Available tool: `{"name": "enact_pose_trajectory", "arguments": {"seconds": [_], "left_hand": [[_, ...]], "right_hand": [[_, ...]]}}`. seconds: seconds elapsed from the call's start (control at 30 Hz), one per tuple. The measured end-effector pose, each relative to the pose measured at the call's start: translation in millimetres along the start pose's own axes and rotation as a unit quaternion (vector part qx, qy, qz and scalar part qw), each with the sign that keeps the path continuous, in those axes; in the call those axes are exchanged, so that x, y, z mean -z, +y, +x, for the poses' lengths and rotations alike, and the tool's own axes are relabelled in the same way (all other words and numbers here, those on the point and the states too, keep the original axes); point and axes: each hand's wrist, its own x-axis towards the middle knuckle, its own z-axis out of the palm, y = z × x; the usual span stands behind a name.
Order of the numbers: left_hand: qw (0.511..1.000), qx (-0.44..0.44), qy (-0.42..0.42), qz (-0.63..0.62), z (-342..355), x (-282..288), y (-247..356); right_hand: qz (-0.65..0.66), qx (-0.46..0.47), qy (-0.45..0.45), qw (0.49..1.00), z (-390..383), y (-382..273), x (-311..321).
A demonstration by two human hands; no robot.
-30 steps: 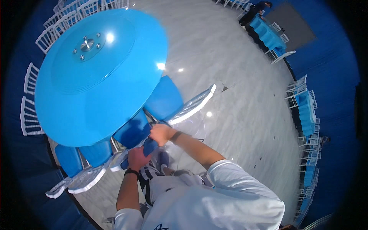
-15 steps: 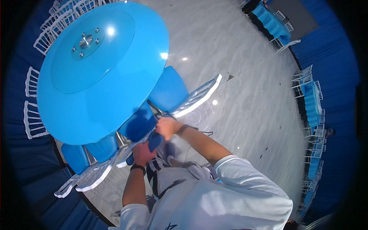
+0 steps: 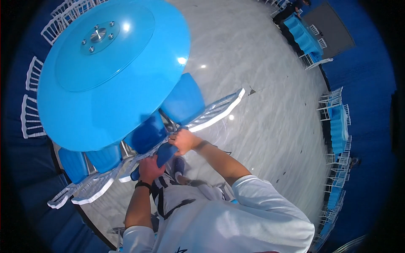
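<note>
- Head view looks straight down on my two hands, both gripping a blue chair cushion (image 3: 162, 154) at the back of a white chair (image 3: 139, 158).
- My left hand (image 3: 150, 168) is closed around the cushion's lower end, dark band on the wrist.
- My right hand (image 3: 183, 140) is curled tight on the upper end, just beside the next white chair (image 3: 217, 110).
- The cushion sits right at the edge of the round blue counter (image 3: 105, 84), other blue seats tucked under it.
- Pale floor (image 3: 261, 84) everywhere else.
</note>
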Motion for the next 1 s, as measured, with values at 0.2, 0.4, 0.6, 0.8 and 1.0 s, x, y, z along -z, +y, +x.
{"name": "enact_pose_trajectory", "arguments": {"seconds": [0.2,0.4,0.6,0.8,1.0], "left_hand": [[1.0,-0.021,0.01,-0.003,-2,6,1],[0.999,-0.029,0.029,0.011,-13,2,-5],[0.999,0.012,-0.033,-0.012,1,11,18],[0.998,0.022,-0.049,-0.02,-5,23,19],[0.998,0.021,-0.061,-0.003,-8,30,14]], "right_hand": [[-0.014,-0.008,-0.038,0.999,3,-2,0],[-0.004,-0.014,-0.042,0.999,6,-5,-11],[0.002,0.032,0.014,0.999,-15,24,-22],[-0.031,-0.008,-0.057,0.998,-1,4,3],[-0.032,-0.017,-0.025,0.999,3,10,-5]]}}
